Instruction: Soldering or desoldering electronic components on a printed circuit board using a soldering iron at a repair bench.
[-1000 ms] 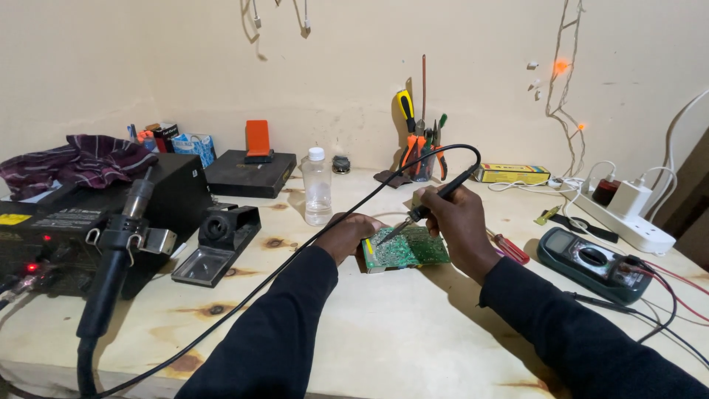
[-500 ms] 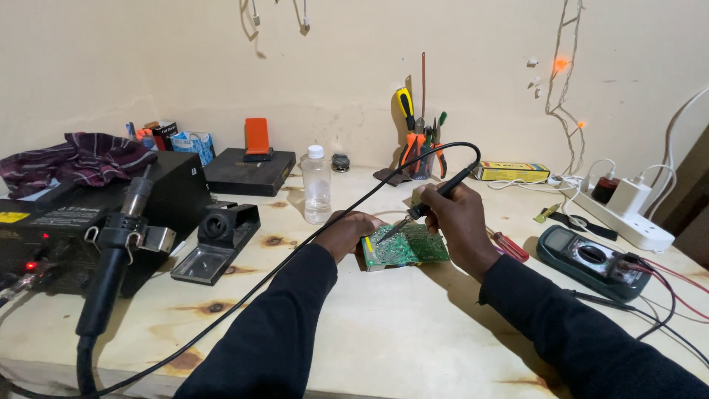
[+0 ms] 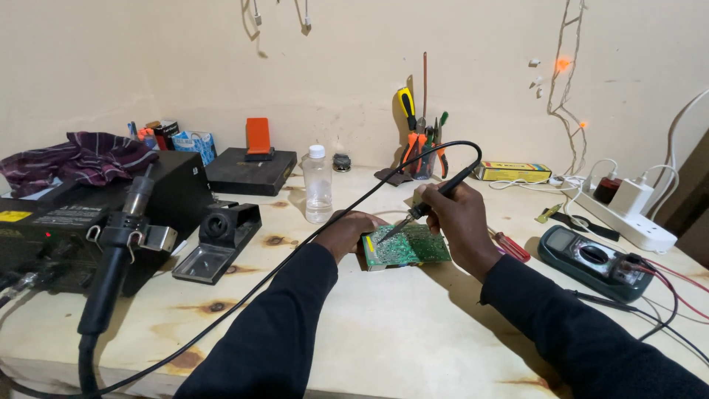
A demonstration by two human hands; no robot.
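Head view: at a plywood workbench [image 3: 413, 332] I watch the right hand [image 3: 461, 222] grip a soldering iron [image 3: 432, 201] like a pen, fingers closed around its black handle, the tip angled down to the green circuit board [image 3: 406, 246]. The board lies flat at mid-bench, between both hands. The left hand [image 3: 353, 230] rests against the board's left edge and seems to pin it; its fingers are curled, but whether they pinch the edge or only press on it I cannot tell. The iron's black cable [image 3: 310, 240] loops up over the right hand, then trails left across the bench, passing over the left sleeve.

To my eye, good work here calls for a steady board, the tip held on one joint only, and slack in the cable so it does not tug the handle.

Left of the hands sit a black soldering station [image 3: 88, 222], a hot-air wand [image 3: 111, 266] hanging in its holder and an iron stand [image 3: 218, 240]. A clear plastic bottle [image 3: 317, 185] stands just behind the board. A multimeter [image 3: 591, 255] and a red-handled screwdriver [image 3: 509, 245] lie to the right, and a white power strip [image 3: 628, 218] lies further back.
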